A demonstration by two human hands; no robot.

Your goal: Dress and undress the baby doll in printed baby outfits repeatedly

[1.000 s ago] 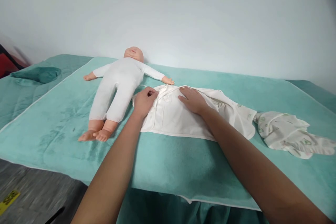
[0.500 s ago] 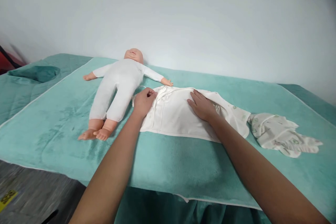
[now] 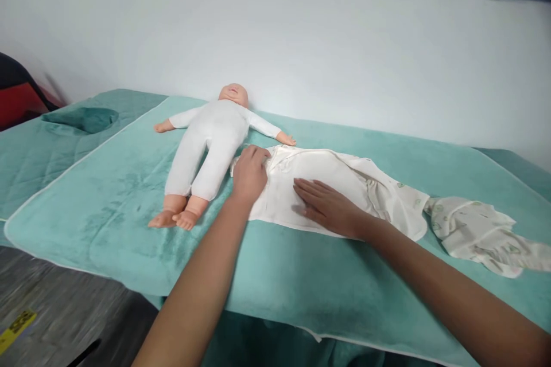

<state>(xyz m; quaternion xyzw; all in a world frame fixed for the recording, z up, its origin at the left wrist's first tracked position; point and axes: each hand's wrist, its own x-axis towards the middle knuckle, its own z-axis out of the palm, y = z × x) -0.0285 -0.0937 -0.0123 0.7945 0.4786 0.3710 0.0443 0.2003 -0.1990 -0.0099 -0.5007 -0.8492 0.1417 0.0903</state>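
Note:
A white baby shirt (image 3: 310, 163) with small green prints on one sleeve lies spread on the green covered table. My left hand (image 3: 251, 175) is at the shirt's left end, its fingers curled down onto the cloth; the fingertips are partly hidden. Flat on the shirt's lower middle rests my right hand (image 3: 329, 206), fingers stretched out and pointing left. To the left a baby doll (image 3: 217, 132) in a white cloth body lies on its back, arms spread, one hand close to the shirt's upper edge.
A crumpled white printed baby garment (image 3: 471, 229) lies at the right, against the shirt's sleeve. The green cover (image 3: 107, 206) spans the table, with a hollowed green cushion-like opening (image 3: 81, 119) at far left. A white wall (image 3: 301, 51) rises behind.
My right hand has slid from the shirt's upper part down toward its near edge. My left hand stays at the left end, its fingers now bent over the cloth. The view has shifted slightly left.

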